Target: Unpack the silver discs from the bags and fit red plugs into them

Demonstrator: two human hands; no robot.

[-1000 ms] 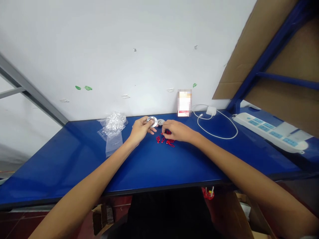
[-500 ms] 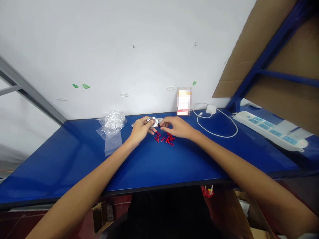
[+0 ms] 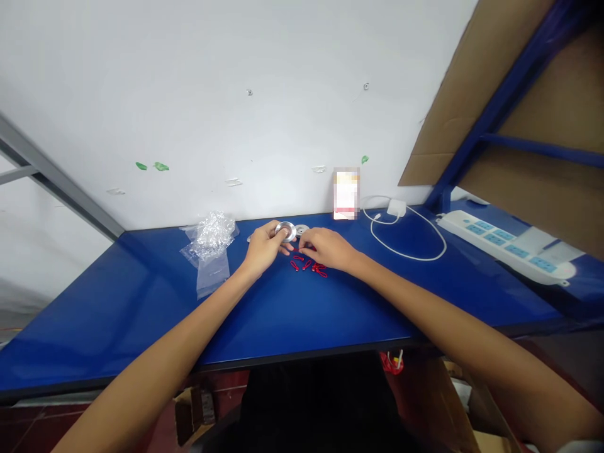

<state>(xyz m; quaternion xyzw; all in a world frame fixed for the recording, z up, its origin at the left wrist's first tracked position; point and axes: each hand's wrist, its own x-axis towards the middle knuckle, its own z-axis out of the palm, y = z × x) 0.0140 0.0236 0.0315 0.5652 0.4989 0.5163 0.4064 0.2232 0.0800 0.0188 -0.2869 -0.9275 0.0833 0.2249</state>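
Observation:
My left hand grips a shiny round metal disc, with the thumb over its face and the fingers beneath. Close by on the right, my right hand has its fingertips pinched together above the table. A bit of red shows beside those fingertips, but I cannot tell whether it is held. Several small red cord loops with tiny metal ends lie just below the hands. Behind, between the two hands, another round metal piece is partly hidden.
Crumpled clear plastic bags lie on the blue table at left. A lit phone-like screen leans on the white wall. A white charger with cable and a power strip sit to the right.
My right hand has moved slightly left and its fingers have closed to a pinch near the disc. Some red loops lie differently. My left hand keeps its hold.

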